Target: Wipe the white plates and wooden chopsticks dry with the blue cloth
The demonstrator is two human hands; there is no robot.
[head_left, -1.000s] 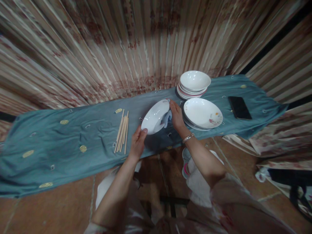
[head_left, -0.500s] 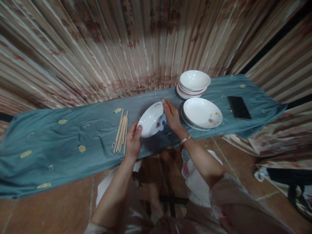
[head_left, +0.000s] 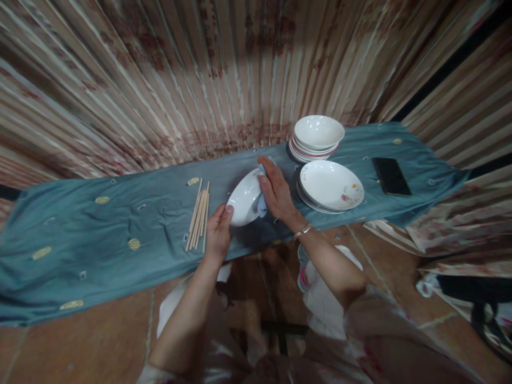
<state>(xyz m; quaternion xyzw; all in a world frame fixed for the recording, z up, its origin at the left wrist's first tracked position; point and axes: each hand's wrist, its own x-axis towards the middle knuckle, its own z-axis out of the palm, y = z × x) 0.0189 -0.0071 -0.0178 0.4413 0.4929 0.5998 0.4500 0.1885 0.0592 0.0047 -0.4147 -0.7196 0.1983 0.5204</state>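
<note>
A white plate (head_left: 245, 200) is held tilted above the cloth-covered table. My left hand (head_left: 220, 228) grips its left edge, thumb on the near face. On the plate's right side, my right hand (head_left: 277, 193) presses a light blue cloth (head_left: 262, 201) against the rim, fingers curled over it. Part of the plate is hidden behind the cloth and the right hand. Several wooden chopsticks (head_left: 198, 217) lie on the table just left of my left hand. To the right of my right hand rests a stack of plates with a floral pattern (head_left: 331, 184).
Behind the plates stands a stack of white bowls (head_left: 319, 133). A black phone (head_left: 392, 176) lies at the right. The narrow table has a teal tablecloth (head_left: 120, 224), and a pleated curtain (head_left: 240, 80) hangs along its far side.
My right hand has slid a little to the left with the blue cloth and now covers more of the plate's right rim. My left hand keeps its grip.
</note>
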